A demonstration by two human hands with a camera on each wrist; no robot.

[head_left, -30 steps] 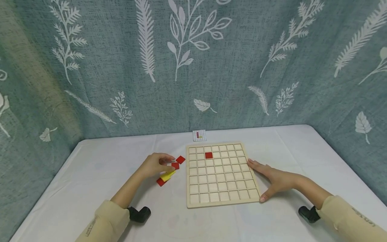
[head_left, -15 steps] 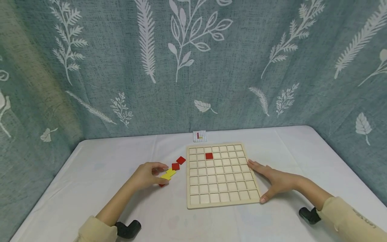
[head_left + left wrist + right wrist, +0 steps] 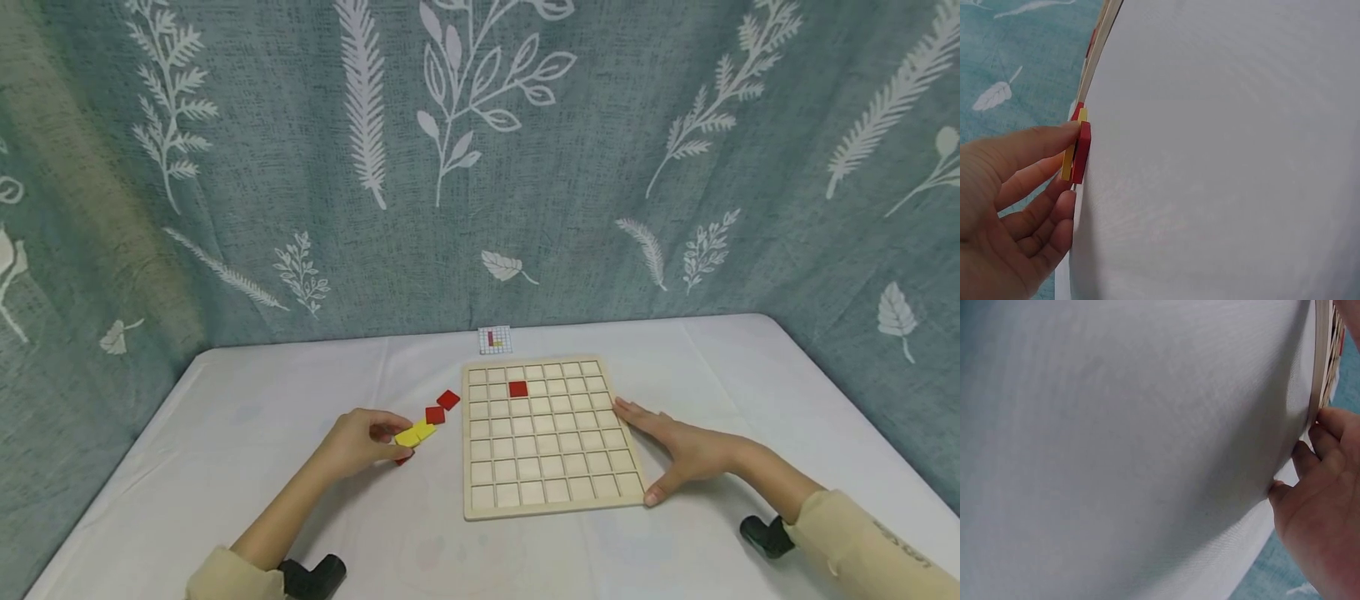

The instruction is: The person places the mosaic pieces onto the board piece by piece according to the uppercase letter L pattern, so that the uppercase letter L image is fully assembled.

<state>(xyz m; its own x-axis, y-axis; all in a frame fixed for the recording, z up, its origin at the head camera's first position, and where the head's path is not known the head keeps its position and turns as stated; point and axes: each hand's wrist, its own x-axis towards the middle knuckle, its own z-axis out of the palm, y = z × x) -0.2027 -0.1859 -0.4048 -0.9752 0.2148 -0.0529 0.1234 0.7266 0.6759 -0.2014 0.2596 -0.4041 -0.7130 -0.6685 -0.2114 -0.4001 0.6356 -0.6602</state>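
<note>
In the head view my left hand point(image 3: 363, 443) pinches a yellow square tile point(image 3: 407, 437) between thumb and fingers. A second yellow tile point(image 3: 425, 430) overlaps it to the right, and a partly hidden red tile point(image 3: 405, 459) lies by the thumb. The left wrist view shows the yellow tile point(image 3: 1069, 164) edge-on beside a red tile point(image 3: 1084, 153). Fingers spread, my right hand point(image 3: 686, 447) rests against the right edge of a pale wooden grid board point(image 3: 555, 503), its thumb at the near corner. One red tile point(image 3: 518, 389) sits in a cell of the board.
Two more red tiles point(image 3: 448, 400) point(image 3: 435, 415) lie left of the board. A small card point(image 3: 495, 340) printed with a coloured grid lies behind it on the white-covered table point(image 3: 570, 558). A leaf-patterned curtain point(image 3: 480, 167) hangs along the table's far edge.
My left hand has moved left and toward me, from near the red tile down to the yellow ones, and its fingers have closed on one. My right hand has stayed at the board.
</note>
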